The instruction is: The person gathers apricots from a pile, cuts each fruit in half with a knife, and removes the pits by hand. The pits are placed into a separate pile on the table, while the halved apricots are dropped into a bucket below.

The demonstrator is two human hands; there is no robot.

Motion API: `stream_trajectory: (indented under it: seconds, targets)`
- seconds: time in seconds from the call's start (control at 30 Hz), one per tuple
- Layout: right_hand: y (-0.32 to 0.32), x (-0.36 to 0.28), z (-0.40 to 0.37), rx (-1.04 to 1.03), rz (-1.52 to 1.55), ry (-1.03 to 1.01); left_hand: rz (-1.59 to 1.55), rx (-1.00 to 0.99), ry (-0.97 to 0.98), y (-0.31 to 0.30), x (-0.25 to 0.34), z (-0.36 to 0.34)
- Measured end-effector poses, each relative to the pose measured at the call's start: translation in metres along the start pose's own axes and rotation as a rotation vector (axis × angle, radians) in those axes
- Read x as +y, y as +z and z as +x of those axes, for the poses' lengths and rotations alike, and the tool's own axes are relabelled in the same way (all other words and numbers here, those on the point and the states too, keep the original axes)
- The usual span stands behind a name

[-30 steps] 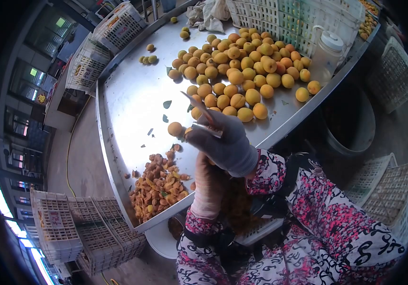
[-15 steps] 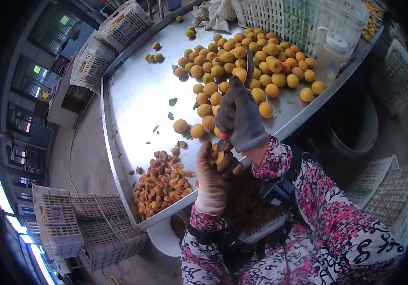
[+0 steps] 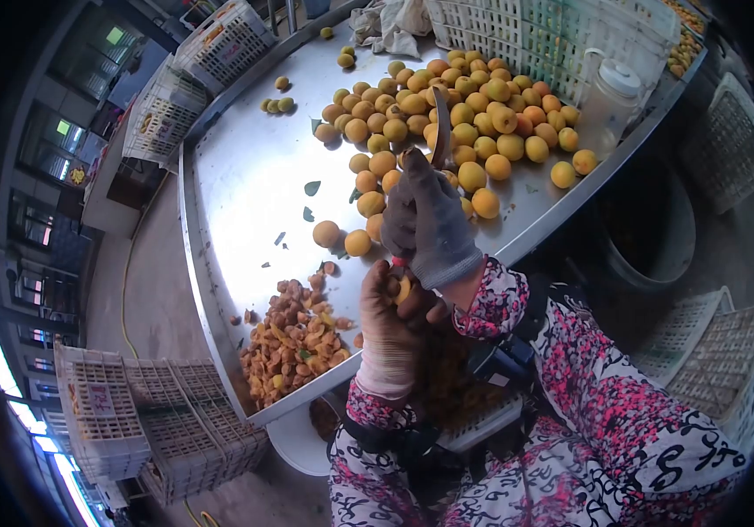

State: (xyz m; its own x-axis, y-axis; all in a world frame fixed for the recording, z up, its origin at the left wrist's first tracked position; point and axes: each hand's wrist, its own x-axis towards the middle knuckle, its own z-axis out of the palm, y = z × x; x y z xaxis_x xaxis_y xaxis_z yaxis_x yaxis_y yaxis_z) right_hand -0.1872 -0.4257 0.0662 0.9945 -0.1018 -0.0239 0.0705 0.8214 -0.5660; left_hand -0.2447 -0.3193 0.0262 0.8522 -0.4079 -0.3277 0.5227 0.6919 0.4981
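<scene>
My right hand (image 3: 430, 224), in a grey glove, is closed around a tool with a curved metal blade (image 3: 442, 127) that sticks up past the thumb. A small red part of the tool shows below the fist, close to the left fingers. My left hand (image 3: 387, 338), in a stained pale glove, is closed on an apricot (image 3: 404, 289), of which only a small orange part shows. Both hands meet at the table's near edge. Beyond them lies a heap of whole apricots (image 3: 480, 119). Left of them is a pile of brown apricot stones and scraps (image 3: 294, 342).
The metal table (image 3: 245, 189) has a raised rim and bears scattered leaves. A white crate (image 3: 517, 39) and a plastic jug (image 3: 610, 101) stand at its far right. Below are a white bucket (image 3: 294, 443), stacked crates (image 3: 105, 413) and a large tub (image 3: 649, 228).
The right hand with the bladed tool has shifted slightly left and down over the left hand. Less of the apricot shows now. The whole view has shifted a little.
</scene>
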Motion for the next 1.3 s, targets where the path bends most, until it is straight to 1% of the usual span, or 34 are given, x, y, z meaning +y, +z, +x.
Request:
stream_trajectory:
  seconds: [0.03,0.07,0.1,0.17,0.2,0.27,0.33,0.4,0.47,0.5,0.53,0.6,0.63,0.67,0.73,0.77,0.8,0.87,0.9,0.93,1.0,1.03,1.07,1.1,1.13,1.17,1.2,1.23,1.27,1.3]
  targets:
    - [-0.016,-0.004,0.004,-0.203,0.260,0.110,-0.015,-0.103,-0.029,-0.004,0.000,0.002]
    - [-0.019,0.003,0.006,-0.205,0.260,0.110,-0.028,-0.209,-0.057,-0.007,0.002,0.003]
    - [-0.015,0.008,0.006,-0.169,-0.128,-0.214,-0.027,-0.208,-0.055,-0.008,0.004,0.002]
    - [-0.007,0.022,0.002,-0.074,-0.912,-0.853,-0.207,-0.142,-0.141,-0.010,0.007,-0.001]
    - [-0.002,0.027,-0.002,-0.011,-1.307,-1.169,-0.206,-0.143,-0.141,-0.010,0.008,-0.002]
    - [0.012,0.026,-0.027,-0.559,-0.971,-0.712,-0.166,-0.084,-0.083,-0.010,0.010,-0.001]
    - [0.013,0.029,-0.030,-0.703,-1.087,-0.894,-0.120,-0.027,-0.031,-0.010,0.012,0.000]
    - [0.013,0.024,-0.029,-0.674,-1.097,-0.905,-0.075,0.037,0.025,-0.009,0.014,0.002]
    - [0.014,0.014,-0.029,-0.531,-1.024,-0.859,-0.039,0.100,0.091,-0.009,0.017,0.004]
    - [0.011,0.008,-0.029,-0.533,-1.121,-0.723,-0.023,0.131,0.127,-0.010,0.018,0.006]
    - [0.008,0.011,-0.027,-0.532,-1.124,-0.727,-0.007,0.164,0.165,-0.010,0.020,0.007]
    - [-0.005,0.026,-0.026,-0.378,-1.499,-0.517,0.027,0.229,0.238,-0.012,0.025,0.009]
    - [-0.008,0.029,-0.027,-0.378,-1.692,-0.367,0.007,0.094,0.093,-0.022,0.038,0.012]
    - [-0.011,0.032,-0.029,-0.379,-1.693,-0.369,0.006,0.092,0.094,-0.033,0.037,0.015]
    - [-0.014,0.035,-0.035,-0.408,-1.659,-0.356,0.160,0.135,0.208,-0.047,0.034,0.015]
    - [-0.016,0.037,-0.037,-0.423,-1.626,-0.388,0.206,0.115,0.238,-0.051,0.029,0.011]
    - [-0.018,0.037,-0.037,-0.425,-1.625,-0.390,0.206,0.115,0.240,-0.047,0.030,0.008]
    - [-0.022,0.037,-0.038,-0.506,-1.546,-0.397,0.234,0.038,0.163,-0.038,0.032,0.003]
    - [-0.021,0.034,-0.040,-0.508,-1.459,-0.426,0.234,0.039,0.165,-0.035,0.033,0.002]
    - [-0.022,0.036,-0.039,-0.512,-1.458,-0.426,0.200,0.073,0.151,-0.032,0.034,0.001]
    - [-0.024,0.041,-0.037,-0.466,-1.207,-0.340,0.161,0.113,0.144,-0.040,0.037,0.003]
    - [-0.019,0.027,-0.038,-0.544,-1.188,-0.172,0.141,0.196,0.204,-0.053,0.040,0.010]
    - [-0.019,0.019,-0.036,-0.554,-1.189,-0.168,0.120,0.279,0.263,-0.064,0.044,0.014]
    - [-0.020,0.013,-0.033,-0.582,-1.222,-0.093,0.152,0.328,0.300,-0.057,0.051,0.010]
    - [-0.022,0.008,-0.030,-0.607,-1.252,-0.018,0.212,0.191,0.174,-0.070,0.072,0.004]
    - [-0.036,0.012,-0.020,-0.641,-1.298,-0.005,0.278,0.194,0.216,-0.078,0.073,0.002]
    - [-0.043,0.014,-0.016,-0.594,-1.305,0.034,0.345,0.196,0.256,-0.061,0.073,-0.006]
    - [-0.050,0.014,-0.008,-0.545,-1.357,0.033,0.483,0.180,0.313,-0.048,0.073,-0.013]
    - [-0.056,0.012,0.000,-0.496,-1.409,0.031,0.481,0.183,0.314,-0.041,0.076,-0.022]
    - [-0.050,0.002,0.003,-0.403,-1.443,0.068,0.671,0.132,0.226,-0.038,0.079,-0.030]
